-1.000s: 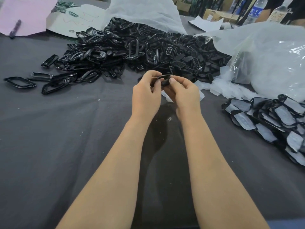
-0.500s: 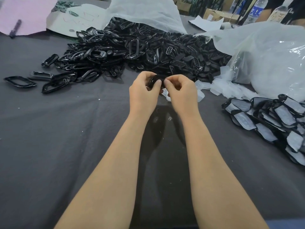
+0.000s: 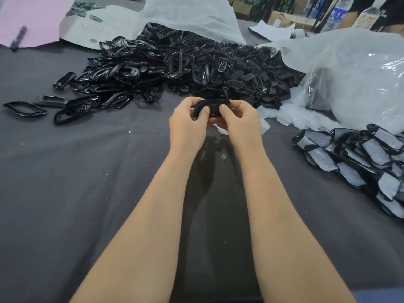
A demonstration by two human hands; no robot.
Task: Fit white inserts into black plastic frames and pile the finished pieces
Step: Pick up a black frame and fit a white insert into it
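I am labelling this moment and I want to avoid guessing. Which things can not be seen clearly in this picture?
All in the head view:
- Black frame: both hands' fingers cover most of it; whether a white insert sits inside cannot be told.
- Finished pile: cut off by the right edge.
- Bottle label: too small and blurred to read.
- Frame heap: its rear is hidden under the white bag.

A glossy black frame [image 3: 211, 106] is held edge-on between both hands. Beyond the hands lies a big heap of empty black frames [image 3: 175, 68]. Loose white inserts [image 3: 290, 114] lie right of them; the finished pile [image 3: 360, 154] sits farther right.
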